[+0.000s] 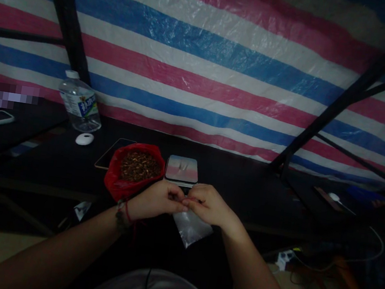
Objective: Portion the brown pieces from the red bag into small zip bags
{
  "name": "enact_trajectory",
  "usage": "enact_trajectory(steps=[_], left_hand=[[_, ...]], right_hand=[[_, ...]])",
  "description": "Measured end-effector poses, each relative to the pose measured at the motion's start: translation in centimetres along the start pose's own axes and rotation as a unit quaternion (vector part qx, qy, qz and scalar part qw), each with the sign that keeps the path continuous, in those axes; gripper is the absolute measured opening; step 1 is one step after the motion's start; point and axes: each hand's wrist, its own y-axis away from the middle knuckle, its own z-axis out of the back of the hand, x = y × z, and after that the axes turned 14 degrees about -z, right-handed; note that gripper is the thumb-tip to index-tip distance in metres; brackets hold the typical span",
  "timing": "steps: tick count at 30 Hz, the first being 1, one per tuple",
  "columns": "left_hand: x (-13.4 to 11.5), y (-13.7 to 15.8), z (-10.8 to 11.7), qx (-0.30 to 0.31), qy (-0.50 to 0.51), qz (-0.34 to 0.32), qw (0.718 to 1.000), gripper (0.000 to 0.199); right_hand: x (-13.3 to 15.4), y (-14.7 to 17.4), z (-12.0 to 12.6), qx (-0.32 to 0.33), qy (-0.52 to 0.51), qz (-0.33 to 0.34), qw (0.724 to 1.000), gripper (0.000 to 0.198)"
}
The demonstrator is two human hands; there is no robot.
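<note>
Both hands meet at the table's front edge, fingers pinched at the top of a small clear plastic bag (191, 227) that hangs below them. My left hand (156, 199), with a beaded bracelet at the wrist, is closed on the bag's edge. My right hand (208, 204) is closed on it from the other side. Just beyond them lies a small scale (182, 168) with a shiny square plate. Left of the scale stands an open red plastic bag (115, 177) filled with brown, dried bits (140, 165), close to my left hand.
A large clear bottle (81, 106) and a white rounded object (84, 139) are at the back left. A dark phone (108, 152) lies partly behind the red bag. Metal frame bars (303, 142) rise right of the table, before a striped sheet (197, 63). A white cable (377, 235) hangs at right.
</note>
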Motion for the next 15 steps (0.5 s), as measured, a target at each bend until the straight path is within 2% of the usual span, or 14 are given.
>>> enact_trajectory(steps=[3, 6, 15], left_hand=[[-0.58, 0.17, 0.51, 0.019, 0.044, 0.035, 0.998, 0.030], [-0.71, 0.29, 0.93, 0.011, 0.049, 0.037, 0.998, 0.032], [-1.06, 0.42, 0.72, -0.045, -0.077, -0.040, 0.995, 0.029]], right_hand=[[-0.13, 0.17, 0.48, -0.037, -0.032, -0.013, 0.999, 0.039], [-0.24, 0.26, 0.70, -0.062, -0.056, -0.030, 0.996, 0.041], [-0.49, 0.27, 0.00, -0.085, -0.115, -0.049, 0.988, 0.043]])
